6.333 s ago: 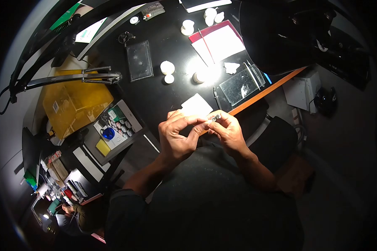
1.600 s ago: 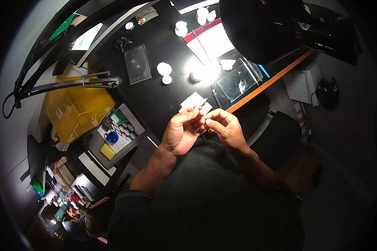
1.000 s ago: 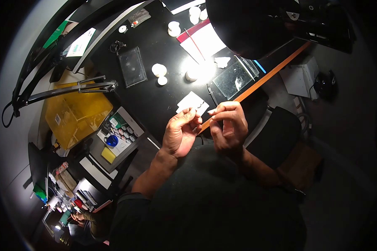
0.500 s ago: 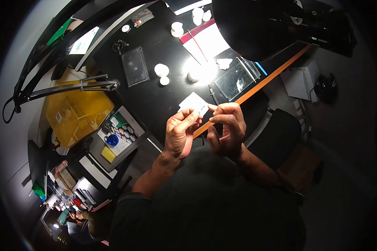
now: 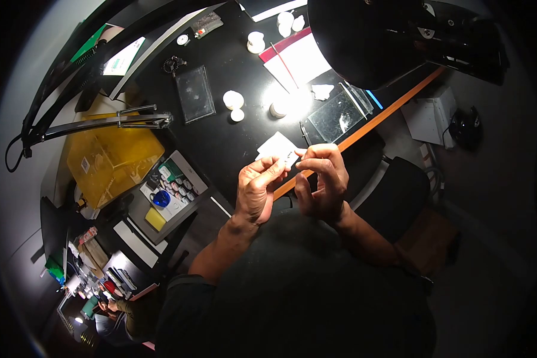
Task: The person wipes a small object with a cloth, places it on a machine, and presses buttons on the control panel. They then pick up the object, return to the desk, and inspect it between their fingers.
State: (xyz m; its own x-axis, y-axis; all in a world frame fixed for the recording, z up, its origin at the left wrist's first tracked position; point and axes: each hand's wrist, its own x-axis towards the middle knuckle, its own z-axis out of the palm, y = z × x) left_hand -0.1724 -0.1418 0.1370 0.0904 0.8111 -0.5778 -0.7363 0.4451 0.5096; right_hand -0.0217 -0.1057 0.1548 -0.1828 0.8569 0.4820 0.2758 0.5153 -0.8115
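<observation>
My left hand (image 5: 258,190) is closed, thumb against fingers, around something small and dark at its fingertips that I cannot make out. Just right of it is my right hand (image 5: 323,179), its fingers bent and the index fingertip near the left fingertips; whether it pinches anything is too small to tell. Beyond the left fingertips lies a white sheet (image 5: 275,145) on the black table (image 5: 221,152). A lit white-topped jar (image 5: 277,109) stands farther back, near a glass plate (image 5: 335,117).
A large black lamp head (image 5: 370,39) hangs at the upper right. White containers (image 5: 233,99) and a dark tray (image 5: 194,94) are on the table. An orange edge (image 5: 394,107) runs along its front. A yellow box (image 5: 110,158) is at the left; another person (image 5: 131,316) sits lower left.
My right index fingertip has come slightly closer to my left fingertips. The view has shifted slightly; otherwise the hands hold nearly the same pose.
</observation>
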